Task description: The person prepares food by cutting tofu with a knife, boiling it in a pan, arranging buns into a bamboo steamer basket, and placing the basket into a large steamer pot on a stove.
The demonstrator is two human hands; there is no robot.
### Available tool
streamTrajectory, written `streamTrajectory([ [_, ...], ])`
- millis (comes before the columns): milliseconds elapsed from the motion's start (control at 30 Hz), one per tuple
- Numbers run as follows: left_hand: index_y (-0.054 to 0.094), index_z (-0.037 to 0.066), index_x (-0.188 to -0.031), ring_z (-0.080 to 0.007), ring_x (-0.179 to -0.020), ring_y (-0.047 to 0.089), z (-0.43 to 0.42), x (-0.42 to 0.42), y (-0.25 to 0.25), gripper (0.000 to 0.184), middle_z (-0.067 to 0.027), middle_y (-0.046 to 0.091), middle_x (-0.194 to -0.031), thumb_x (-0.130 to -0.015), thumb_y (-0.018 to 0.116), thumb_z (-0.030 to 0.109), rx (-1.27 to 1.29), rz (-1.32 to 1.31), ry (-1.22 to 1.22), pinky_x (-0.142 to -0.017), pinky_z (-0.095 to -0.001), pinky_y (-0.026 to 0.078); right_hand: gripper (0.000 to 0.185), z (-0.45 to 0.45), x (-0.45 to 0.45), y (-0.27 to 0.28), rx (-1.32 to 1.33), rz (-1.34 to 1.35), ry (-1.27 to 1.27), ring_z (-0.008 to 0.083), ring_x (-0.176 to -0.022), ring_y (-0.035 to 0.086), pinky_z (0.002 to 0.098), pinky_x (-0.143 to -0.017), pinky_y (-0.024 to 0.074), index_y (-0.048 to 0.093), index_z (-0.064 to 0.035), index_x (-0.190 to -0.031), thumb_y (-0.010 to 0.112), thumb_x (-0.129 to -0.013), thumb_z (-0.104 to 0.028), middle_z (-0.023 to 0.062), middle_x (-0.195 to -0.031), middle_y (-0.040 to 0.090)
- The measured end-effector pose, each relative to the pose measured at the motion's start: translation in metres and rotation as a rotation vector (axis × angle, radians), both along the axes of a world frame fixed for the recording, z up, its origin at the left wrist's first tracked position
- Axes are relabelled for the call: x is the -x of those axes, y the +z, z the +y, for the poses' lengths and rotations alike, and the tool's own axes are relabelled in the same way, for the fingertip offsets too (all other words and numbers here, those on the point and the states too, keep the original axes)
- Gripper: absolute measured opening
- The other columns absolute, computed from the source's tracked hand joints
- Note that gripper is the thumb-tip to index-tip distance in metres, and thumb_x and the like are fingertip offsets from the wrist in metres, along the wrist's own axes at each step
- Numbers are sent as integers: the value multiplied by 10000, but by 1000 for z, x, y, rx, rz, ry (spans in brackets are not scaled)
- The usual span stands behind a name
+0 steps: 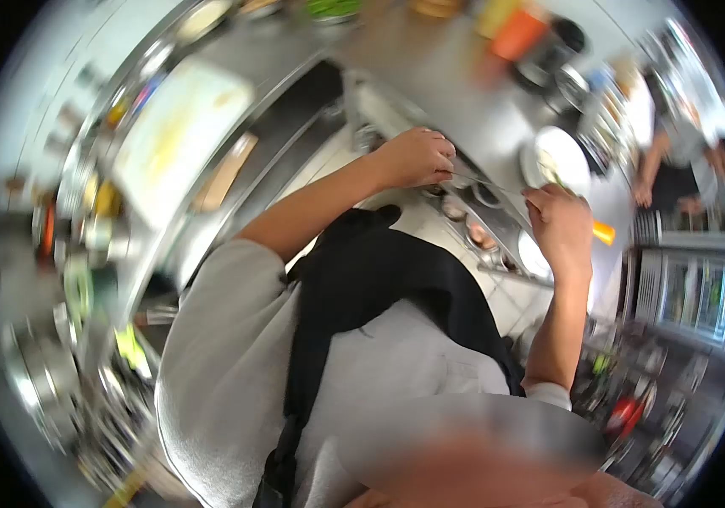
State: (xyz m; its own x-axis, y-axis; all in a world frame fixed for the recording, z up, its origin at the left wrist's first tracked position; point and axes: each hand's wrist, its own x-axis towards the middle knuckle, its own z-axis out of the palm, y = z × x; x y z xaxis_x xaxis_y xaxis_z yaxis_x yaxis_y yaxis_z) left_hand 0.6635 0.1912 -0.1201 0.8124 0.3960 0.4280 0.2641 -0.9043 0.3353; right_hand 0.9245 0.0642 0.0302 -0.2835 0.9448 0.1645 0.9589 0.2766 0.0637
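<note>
1. The person's left hand (417,158) is out over the gap by the counter (405,51), fingers curled in and pinched on one end of a thin strip (488,182).
2. That strip spans the space between both hands – strand or edge-on blade, I can't tell from here.
3. The right hand (561,218) has its fingers folded closed at the strip's other end; an orange handle (604,232) pokes out just past it – whether they join is hidden.
4. A white plate (540,151) sits just beyond the right hand.
5. Over to the right, a co-worker (684,161) is near the counter.
</note>
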Motion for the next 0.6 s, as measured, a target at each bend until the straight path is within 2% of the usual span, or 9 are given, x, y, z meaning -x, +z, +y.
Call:
streamTrajectory([
  [33,748,120,-924,-274,-1088,628,-11,38,-15,169,-56,683,-1125,-906,686,276,13,7,100,-935,-421,486,128,-1,17,-3,-1,7,53,299,-835,676,420,-751,513,758,-157,-937,686,-834,-130,66,-865,699],
  [100,756,129,-939,-289,-1070,647,-37,103,-42,205,-84,695,-1109,-909,659,306,28,399,264,-914,-442,508,139,-6,50,-2,61,7,151,301,-850,682,419,-759,524,759,-146,-958,685,-841,-127,73,-890,712],
  [167,756,129,-995,-314,-1056,664,-61,169,-86,255,-114,706,-1095,-881,655,334,324,754,524,-881,-474,531,139,4,60,-18,95,62,154,311,-857,684,427,-757,532,754,-129,-972,678,-856,-138,91,-906,711],
  [233,745,130,-1065,-336,-1048,673,-109,234,-106,306,-133,709,-1090,-856,666,339,489,707,704,-860,-501,544,155,5,78,-31,138,76,229,342,-870,682,447,-765,530,745,-111,-998,663,-872,-151,111,-937,714],
  [333,726,140,-1153,-343,-1085,662,-180,303,-117,367,-134,707,-1118,-860,663,353,690,782,890,-901,-487,536,225,11,95,-78,280,160,211,353,-795,684,434,-708,514,729,-88,-1058,707,-867,-205,155,-853,710],
  [367,726,140,-1153,-343,-1085,662,-206,324,-123,367,-134,707,-1118,-860,663,353,726,762,949,-901,-487,536,241,16,102,-95,387,205,189,326,-741,679,422,-683,503,725,-85,-1076,706,-872,-212,142,-787,697],
  [433,711,142,-1204,-343,-1121,651,-260,357,-140,405,-139,704,-1158,-874,659,373,859,490,1148,-941,-468,527,261,16,133,-112,560,170,155,312,-739,672,408,-697,498,719,-59,-1085,700,-869,-204,153,-795,691],
  [533,697,128,-1228,-342,-1149,640,-352,403,-174,439,-143,699,-1182,-883,655,396,887,242,1438,-964,-459,516,273,22,164,-171,720,227,287,328,-796,680,409,-726,500,713,-26,-1081,688,-866,-194,186,-838,689],
  [600,707,101,-1151,-339,-1118,649,-415,419,-156,440,-142,698,-1162,-891,673,454,828,19,1691,-925,-457,524,272,27,181,-230,720,186,384,312,-778,693,413,-710,507,697,-22,-1062,686,-839,-178,183,-819,686],
])
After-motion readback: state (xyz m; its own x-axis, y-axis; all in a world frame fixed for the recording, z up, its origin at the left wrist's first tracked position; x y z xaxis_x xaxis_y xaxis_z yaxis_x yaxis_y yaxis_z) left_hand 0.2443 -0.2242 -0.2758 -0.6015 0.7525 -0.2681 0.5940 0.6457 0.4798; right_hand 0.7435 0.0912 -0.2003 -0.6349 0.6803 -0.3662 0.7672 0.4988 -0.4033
